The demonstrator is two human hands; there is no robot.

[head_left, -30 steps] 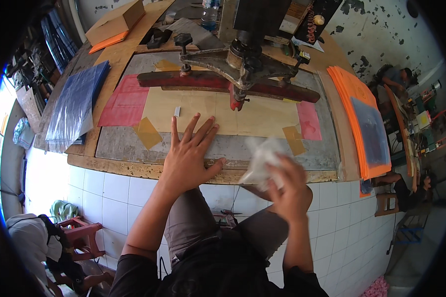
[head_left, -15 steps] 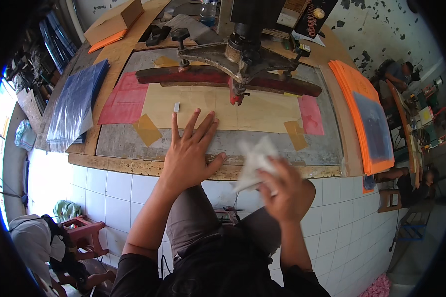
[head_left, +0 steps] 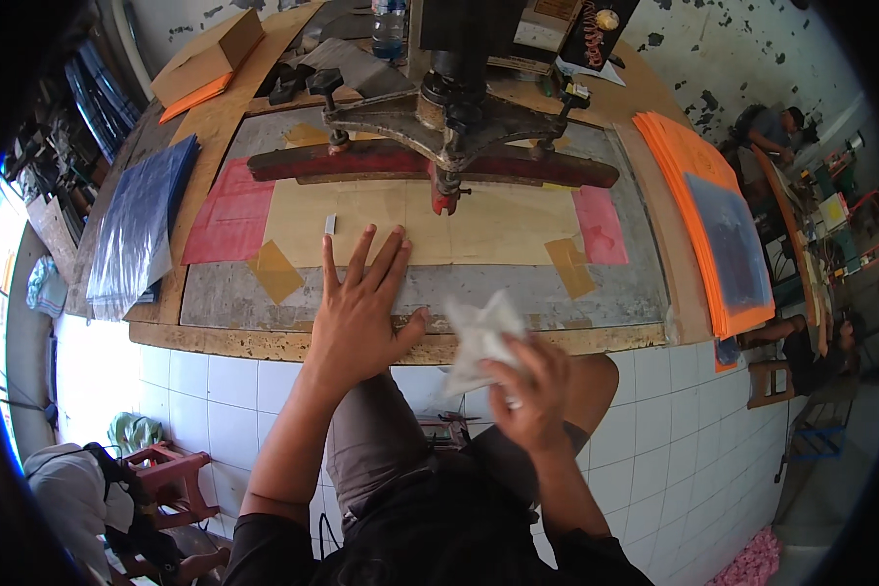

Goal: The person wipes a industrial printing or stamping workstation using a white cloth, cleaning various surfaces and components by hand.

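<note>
Nearest the camera, a crumpled piece of white translucent plastic film [head_left: 481, 337] is pinched in the curled fingers of the right hand [head_left: 529, 398], just off the near wooden edge of the screen-printing frame [head_left: 293, 342]. Compared with a second ago, the film has been kept at about the same place by the frame's edge, and the right hand is seen a little lower and more closed around it.

Beside it, the left hand [head_left: 359, 311] is laid flat with fingers spread on the grey mesh of the frame, fingertips reaching the pale yellow rectangular stencil area [head_left: 479, 230]. Its position has scarcely been altered over the last second, so the frame appears to be held steady; that much can only be judged.

Farther off, a red squeegee bar [head_left: 518, 166] is carried under a dark metal press arm [head_left: 449, 107]. To the left a stack of blue plastic sheets [head_left: 142, 230] is seen, to the right a pile of orange sheets [head_left: 698, 161], and behind, a brown cardboard box [head_left: 210, 54].
</note>
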